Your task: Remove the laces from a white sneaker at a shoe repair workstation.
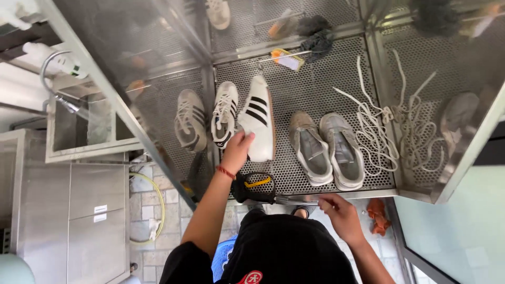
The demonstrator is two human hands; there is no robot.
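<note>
Overhead view from a head-worn camera, looking down at a person in a black top standing at a steel cabinet w/ a perforated metal shelf [315, 100]. The left hand [238, 149], a red cord bracelet at its wrist, is closed around the heel end of a white sneaker with black stripes [258, 118] — the shoe lies on its side on the shelf, toe pointing away from the person. Just left of it, touching or nearly so, sits a second white striped sneaker [224, 113] w/ laces in place. The right hand [336, 206] is low at the shelf's front edge, fingers curled at the end of a thin metal rod or nozzle [294, 200] that runs from a black tool with a yellow lever [252, 188]; can't tell how firmly it grips. The hands are well apart. To the right of the held shoe, a pair of grey unlaced sneakers [326, 150] rests side by side, and beyond them a loose tangle of white laces [392, 129]. Toward the back of the shelf lie a small orange-handled brush [286, 59] and a dark cloth [318, 37]. An orange rag [377, 215] lies on the tiled floor near the right hand — a steel sink unit [79, 126] stands to the left.
</note>
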